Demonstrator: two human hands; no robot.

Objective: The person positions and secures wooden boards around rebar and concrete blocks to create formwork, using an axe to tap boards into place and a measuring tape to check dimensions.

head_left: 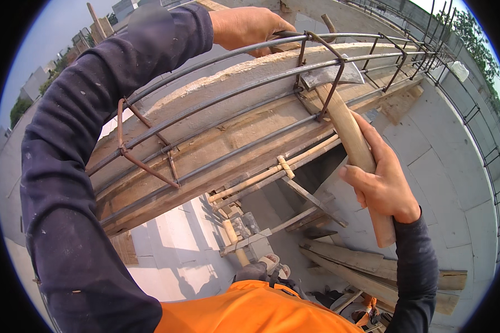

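Note:
My right hand (380, 180) is wrapped round the pale wooden handle (347, 125) of a hatchet. The hatchet's metal head (333, 75) lies up among the bars of a long rebar cage (228, 83), close to one of its stirrups. Across the far side of the cage reaches my left hand (250, 28), its fingers bent down and closed beside the top bar and some wood. What they grip is hidden. Beneath the bars runs a wooden formwork board (250, 127), with a rough-edged pale block wall (200, 91) along its far side.
Below the formwork are bamboo poles (275, 166) and crossed wooden struts over a deep drop. Loose planks (355, 261) lie at lower right, beside a grey block wall (439, 177). More rebar (475, 114) runs along the right. Sandalled feet (272, 263) show far below.

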